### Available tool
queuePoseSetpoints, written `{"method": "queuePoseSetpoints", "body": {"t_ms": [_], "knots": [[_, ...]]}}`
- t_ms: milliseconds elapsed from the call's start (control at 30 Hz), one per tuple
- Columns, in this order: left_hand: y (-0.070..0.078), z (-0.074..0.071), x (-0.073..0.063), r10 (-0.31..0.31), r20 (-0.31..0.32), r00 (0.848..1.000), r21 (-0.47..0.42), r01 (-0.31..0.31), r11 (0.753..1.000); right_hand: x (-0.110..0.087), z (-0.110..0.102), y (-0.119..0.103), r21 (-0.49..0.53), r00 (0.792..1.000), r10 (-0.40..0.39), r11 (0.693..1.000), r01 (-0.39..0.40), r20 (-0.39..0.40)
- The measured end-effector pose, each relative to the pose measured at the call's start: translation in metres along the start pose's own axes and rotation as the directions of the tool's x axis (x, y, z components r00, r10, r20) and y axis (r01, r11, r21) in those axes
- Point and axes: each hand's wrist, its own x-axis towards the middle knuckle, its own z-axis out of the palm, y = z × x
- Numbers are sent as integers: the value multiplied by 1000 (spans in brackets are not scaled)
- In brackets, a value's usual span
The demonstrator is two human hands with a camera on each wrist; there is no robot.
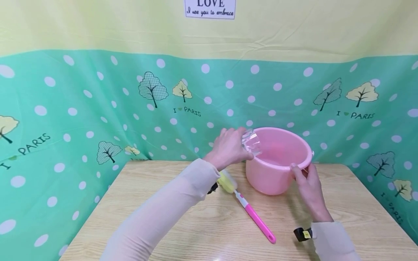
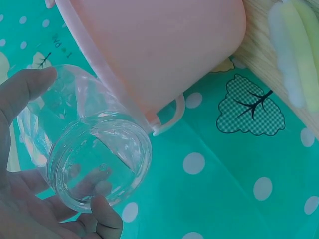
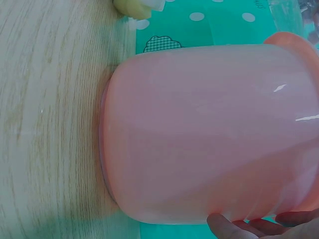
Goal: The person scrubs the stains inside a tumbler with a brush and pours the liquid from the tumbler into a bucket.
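My left hand (image 1: 228,148) grips a clear glass cup (image 1: 251,142), tipped over the left rim of a pink bucket (image 1: 269,177). In the left wrist view the cup's round base (image 2: 102,164) faces the camera, with the thumb on one side and fingers on the other. Whether liquid is inside I cannot tell. The bucket stands upright on the table. At its right front my right hand (image 1: 308,188) holds the rim, thumb on top and fingers against the outer wall. Fingertips (image 3: 219,224) show along the bucket's side in the right wrist view.
A sponge brush with a pink handle (image 1: 259,222) and yellow-and-white head (image 1: 227,182) lies on the wooden table (image 1: 156,203), left and in front of the bucket. A green dotted cloth (image 1: 209,130) hangs close behind the table and along both sides.
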Motion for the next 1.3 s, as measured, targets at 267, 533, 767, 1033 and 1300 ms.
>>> {"method": "queuePoseSetpoints", "body": {"t_ms": [267,533,767,1033,1300], "knots": [[1,-1,0,-1,1,1000,25,1,1000,-1,0,-2,-7,1000,4,1000,-4,-1],[2,-1,0,9,-6,1000,40,-9,999,0,0,-1,-4,1000,2,1000,-2,1],[2,0,2,17,-11,1000,53,-17,998,0,0,0,4,1000,-3,1000,3,3],[4,-2,2,13,1,1000,68,-13,998,-1,1,1,2,1000,-12,1000,12,-3],[4,-3,3,24,4,1000,71,-25,997,-1,1,1,0,1000,-12,1000,12,-5]]}}
